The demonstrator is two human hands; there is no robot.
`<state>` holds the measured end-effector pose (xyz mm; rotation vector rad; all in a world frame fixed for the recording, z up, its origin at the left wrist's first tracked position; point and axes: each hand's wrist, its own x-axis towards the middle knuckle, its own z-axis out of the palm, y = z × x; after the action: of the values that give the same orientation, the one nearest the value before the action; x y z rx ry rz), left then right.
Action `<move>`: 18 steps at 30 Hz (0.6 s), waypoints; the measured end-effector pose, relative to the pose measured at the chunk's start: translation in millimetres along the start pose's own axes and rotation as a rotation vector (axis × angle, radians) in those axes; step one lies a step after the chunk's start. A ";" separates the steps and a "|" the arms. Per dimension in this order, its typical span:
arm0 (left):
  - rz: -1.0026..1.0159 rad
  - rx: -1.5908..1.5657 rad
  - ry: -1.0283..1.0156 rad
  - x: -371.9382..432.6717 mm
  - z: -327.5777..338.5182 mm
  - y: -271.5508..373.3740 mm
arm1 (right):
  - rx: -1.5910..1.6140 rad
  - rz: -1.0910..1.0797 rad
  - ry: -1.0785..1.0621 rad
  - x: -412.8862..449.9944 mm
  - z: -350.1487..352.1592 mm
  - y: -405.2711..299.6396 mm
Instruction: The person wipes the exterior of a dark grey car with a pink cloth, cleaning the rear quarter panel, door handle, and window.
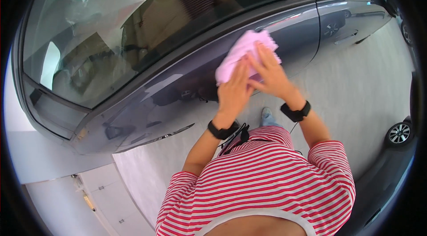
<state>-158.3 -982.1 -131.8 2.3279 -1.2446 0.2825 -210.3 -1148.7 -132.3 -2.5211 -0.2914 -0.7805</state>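
Note:
A pink microfiber cloth [233, 62] with zigzag-cut edges lies bunched against the dark grey door [186, 82] of a car, just below the window trim. My left hand [233, 94] holds the cloth's lower part, its fingers stretched upward. With fingers spread, my right hand [272, 72] presses on the cloth's right side. The two hands nearly meet, thumbs close together, and look slightly blurred. Black bands circle both wrists. Beneath my palms, part of the cloth is hidden.
Above the cloth is the car's side window glass [186, 6], full of reflections. A door handle [347, 37] sticks out at upper right. Another dark car with a spoked wheel [399, 133] stands at right on the grey floor [353, 82]. White cabinets [110, 199] stand at lower left.

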 end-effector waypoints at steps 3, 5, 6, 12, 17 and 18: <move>-0.102 0.252 0.194 -56.3 -18.1 -42.7 | 0.050 -0.127 -0.058 36.1 35.5 -57.6; -0.255 0.390 0.182 -91.7 -31.9 -71.5 | 0.066 -0.268 0.047 53.6 70.3 -91.2; -0.343 0.395 0.244 -103.2 -37.1 -78.6 | 0.130 -0.271 0.021 57.3 86.5 -105.7; -0.529 0.213 0.334 -170.8 -4.9 -97.7 | 0.166 -0.432 -0.056 50.3 134.7 -144.1; -0.345 0.323 0.340 -165.0 52.6 -87.7 | 0.027 -0.452 -0.081 11.7 106.9 -80.7; -0.194 0.411 0.283 -159.9 68.2 -82.5 | -0.048 -0.432 -0.051 -3.9 99.0 -62.3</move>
<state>-183.5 -861.8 -279.9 2.6071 -0.8774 0.8352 -187.3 -1045.3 -182.1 -2.5570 -0.8638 -0.8896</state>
